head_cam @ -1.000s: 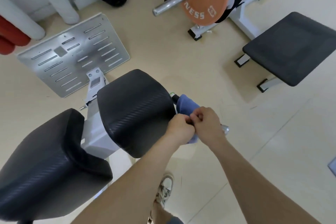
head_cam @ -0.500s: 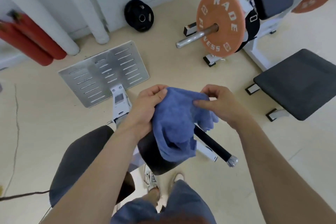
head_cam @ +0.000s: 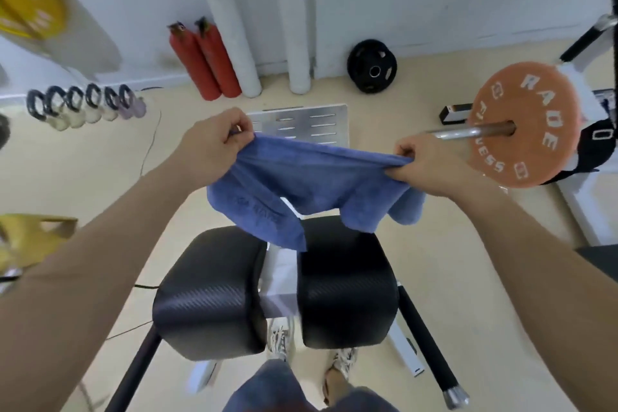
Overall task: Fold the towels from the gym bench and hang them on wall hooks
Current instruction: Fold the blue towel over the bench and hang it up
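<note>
The person wears blue-grey trousers (head_cam: pixel 267 390) and patterned sneakers (head_cam: pixel 280 339).

Showing blue across the towel (head_cam: pixel 307 177), shining black with a fine woven pattern on the bench pads (head_cam: pixel 214 294), glowing orange with white lettering on the weight plate (head_cam: pixel 535 104), standing out red on the two cylinders (head_cam: pixel 204 60), spreading pale beige over the floor (head_cam: pixel 83 177).

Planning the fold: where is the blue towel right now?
Centre of the head view: the blue towel hangs stretched between the left hand and right hand, over the black bench pads.
</note>
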The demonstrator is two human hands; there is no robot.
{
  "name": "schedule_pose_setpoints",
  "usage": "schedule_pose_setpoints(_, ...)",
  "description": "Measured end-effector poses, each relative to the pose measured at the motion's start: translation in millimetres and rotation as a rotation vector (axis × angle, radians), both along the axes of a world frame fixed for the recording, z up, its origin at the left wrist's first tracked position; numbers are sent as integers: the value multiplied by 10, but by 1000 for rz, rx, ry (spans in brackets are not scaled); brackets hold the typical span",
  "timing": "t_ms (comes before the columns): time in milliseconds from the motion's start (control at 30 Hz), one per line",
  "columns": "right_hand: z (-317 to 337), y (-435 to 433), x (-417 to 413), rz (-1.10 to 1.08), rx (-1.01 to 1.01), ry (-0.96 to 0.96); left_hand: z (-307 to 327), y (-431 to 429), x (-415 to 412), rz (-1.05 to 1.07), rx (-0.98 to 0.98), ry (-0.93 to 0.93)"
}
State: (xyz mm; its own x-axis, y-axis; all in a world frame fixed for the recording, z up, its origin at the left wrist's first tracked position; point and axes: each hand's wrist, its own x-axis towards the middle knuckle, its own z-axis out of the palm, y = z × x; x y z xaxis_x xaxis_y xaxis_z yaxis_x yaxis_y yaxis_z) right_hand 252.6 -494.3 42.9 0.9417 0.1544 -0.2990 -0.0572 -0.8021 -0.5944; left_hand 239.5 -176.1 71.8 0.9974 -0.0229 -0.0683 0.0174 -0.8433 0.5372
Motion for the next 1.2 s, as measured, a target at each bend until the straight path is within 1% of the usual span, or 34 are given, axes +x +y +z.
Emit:
schedule_pose_setpoints(67, -105, 118, 54, -116, -47, -124, 42, 223, 23, 1, 47, -41)
schedule_pose_setpoints(133, -79, 220, 95, -226, -71, -314, 149, 401, 46, 63, 61, -189)
schedule_pose_setpoints(200, 0, 322, 116, -278, -36, -448, 197, 578, 22, 168, 39, -328)
schedule_pose_setpoints(233, 16, 377, 87, -298, -3, -469, 168, 673, -25, 218, 13, -349)
schedule_pose_setpoints(267, -25, 431, 31, -319, 14, -455, 88, 761, -109, 250, -18, -329)
schedule_pose_setpoints(300, -111, 481, -59, -339, 4, -399, -28, 811, -220, 258, -44, -274)
schedule_pose_setpoints(333, -233, 539, -188, -350, -33, -304, -198, 865, -365, 243, -45, -182)
schedule_pose_setpoints(400, -564, 635, -515, -326, -133, -105, -616, 956, -691, 177, 19, 60)
schedule_pose_setpoints(467, -811, 716, -889, -347, -184, 50, -1016, 1065, -1030, 76, 90, 274)
schedule_pose_setpoints(533, -948, 766, -1192, -427, -185, 172, -1282, 1156, -1295, -3, 138, 440)
schedule_pose_setpoints(600, -1042, 796, -1412, -502, -167, 243, -1408, 1211, -1470, -38, 186, 544)
schedule_pose_setpoints(667, -1095, 843, -1551, -593, -156, 265, -1421, 1227, -1523, 37, 164, 576)
schedule_pose_setpoints(800, -1153, 949, -1593, -753, -132, 226, -1510, 1275, -1464, 289, 22, 569)
schedule_pose_setpoints(967, -1304, 1065, -1644, -914, -133, 141, -1679, 1272, -1530, 431, 78, 504)
schedule_pose_setpoints(1067, -1341, 1066, -1702, -1103, -64, 124, -1717, 1236, -1605, 543, 54, 503)
schedule_pose_setpoints(1133, -1340, 1038, -1736, -1238, -1, 154, -1709, 1171, -1623, 619, 43, 519)
schedule_pose_setpoints(1200, -1342, 976, -1777, -1386, 82, 199, -1696, 1108, -1586, 628, 72, 566)
